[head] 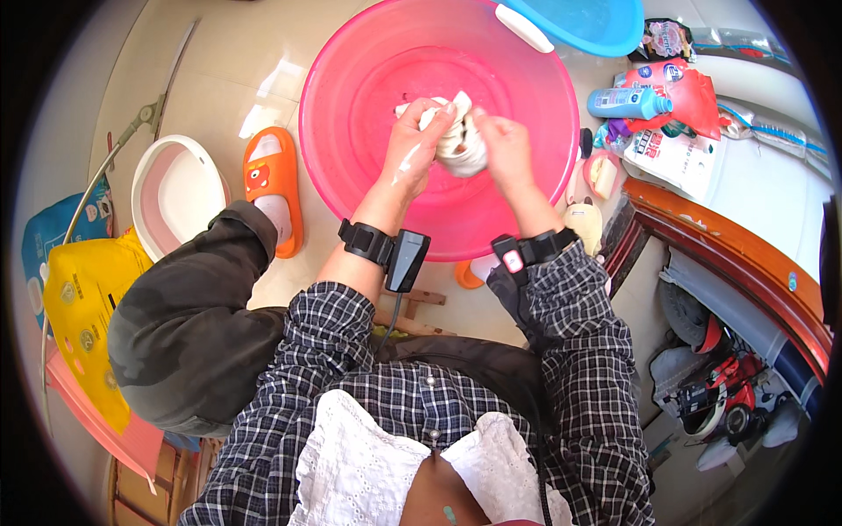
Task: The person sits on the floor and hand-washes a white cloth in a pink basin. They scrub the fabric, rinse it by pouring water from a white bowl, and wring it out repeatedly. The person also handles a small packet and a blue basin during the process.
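Observation:
A white cloth (464, 156), bunched and twisted, is held up between both hands over a large pink plastic basin (329, 151). My left hand (416, 146) grips the cloth's left side, with a streak of white suds or liquid on its back. At the right side of the cloth, my right hand (505, 148) is closed on a part of it and looks slightly blurred. Dark marks show in the cloth's folds. The fingers partly hide the cloth. Each wrist carries a black strap with a device.
A blue basin (592, 26) adjoins the pink one at the upper right. A blue bottle (621, 103) and soft packs lie on a white surface to the right. At left are a small white-and-pink basin (191, 197), a yellow bag (89, 315) and an orange slipper (289, 177) on my foot.

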Demonstrator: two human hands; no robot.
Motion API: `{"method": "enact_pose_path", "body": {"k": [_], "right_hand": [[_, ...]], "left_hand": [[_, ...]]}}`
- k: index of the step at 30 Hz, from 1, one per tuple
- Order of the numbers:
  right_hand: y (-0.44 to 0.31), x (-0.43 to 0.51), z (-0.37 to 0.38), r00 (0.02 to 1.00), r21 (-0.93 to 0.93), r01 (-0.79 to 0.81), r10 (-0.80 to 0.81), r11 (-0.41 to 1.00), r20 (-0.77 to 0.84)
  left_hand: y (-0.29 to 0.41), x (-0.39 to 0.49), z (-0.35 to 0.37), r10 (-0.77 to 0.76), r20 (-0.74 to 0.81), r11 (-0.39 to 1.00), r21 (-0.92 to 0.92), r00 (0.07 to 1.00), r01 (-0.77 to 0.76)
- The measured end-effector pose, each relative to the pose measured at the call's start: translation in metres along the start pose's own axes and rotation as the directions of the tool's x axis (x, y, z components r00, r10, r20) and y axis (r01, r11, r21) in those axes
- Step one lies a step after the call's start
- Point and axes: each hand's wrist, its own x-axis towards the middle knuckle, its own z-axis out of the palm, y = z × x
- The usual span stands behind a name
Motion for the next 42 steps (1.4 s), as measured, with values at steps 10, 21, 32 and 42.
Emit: {"method": "enact_pose_path", "body": {"k": [10, 21, 32, 42], "right_hand": [[0.043, 0.047, -0.101, 0.943, -0.604, -0.076, 0.254, 0.793, 0.214], [0.089, 0.038, 0.052, 0.992, -0.582, -0.034, 0.098, 0.812, 0.079], [-0.025, -0.078, 0.056, 0.834, -0.439, 0.551, -0.484, 0.709, 0.265], [-0.014, -0.021, 0.036, 0.998, -0.032, 0.001, 0.001, 0.999, 0.055]], "left_hand": [[-0.035, 0.03, -0.088, -0.153, -0.454, 0.777, 0.493, 0.878, 0.391], [-0.025, 0.019, -0.06, -0.483, -0.168, 0.87, -0.205, 0.859, 0.449], [-0.006, 0.018, -0.035, -0.272, 0.155, 0.934, -0.195, 0.95, 0.3], [0.005, 0.004, -0.009, -0.272, -0.032, 0.949, 0.159, 0.962, 0.273]]}}
